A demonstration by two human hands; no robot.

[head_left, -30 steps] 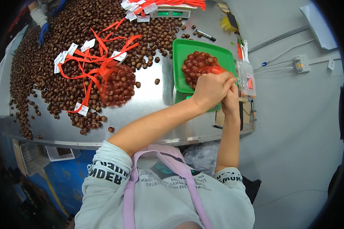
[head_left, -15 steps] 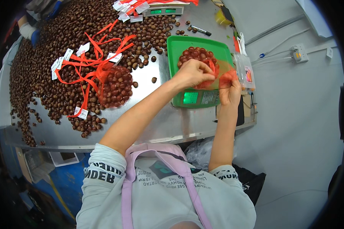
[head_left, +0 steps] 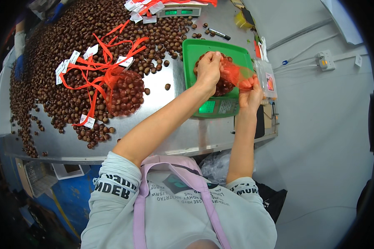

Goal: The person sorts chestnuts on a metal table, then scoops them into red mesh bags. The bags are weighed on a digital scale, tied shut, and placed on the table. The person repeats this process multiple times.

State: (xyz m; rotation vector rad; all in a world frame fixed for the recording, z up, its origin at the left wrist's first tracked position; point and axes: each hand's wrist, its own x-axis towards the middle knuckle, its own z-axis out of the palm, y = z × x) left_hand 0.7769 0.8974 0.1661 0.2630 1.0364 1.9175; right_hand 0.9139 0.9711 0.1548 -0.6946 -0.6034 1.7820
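On the green tray of a weighing scale lies a red mesh bag with round brown nuts in it. My left hand reaches over the nuts, fingers pinched on the bag's mesh. At the tray's right side, my right hand grips the loose end of the mesh, which is stretched between both hands. My left hand hides part of the nuts. A filled red mesh bag with red straps and white tags rests on the table to the left.
Loose brown nuts cover the table's left side. Behind stands a second scale beside tagged red mesh bags. A marker lies behind the tray, a clear plastic box to its right. A co-worker's blue-gloved hand shows at far left.
My left hand has moved up and slightly left, drawing the mesh across the nuts. My right hand stays nearly in place. The co-worker's gloved hand at far left has shifted nearer and left.
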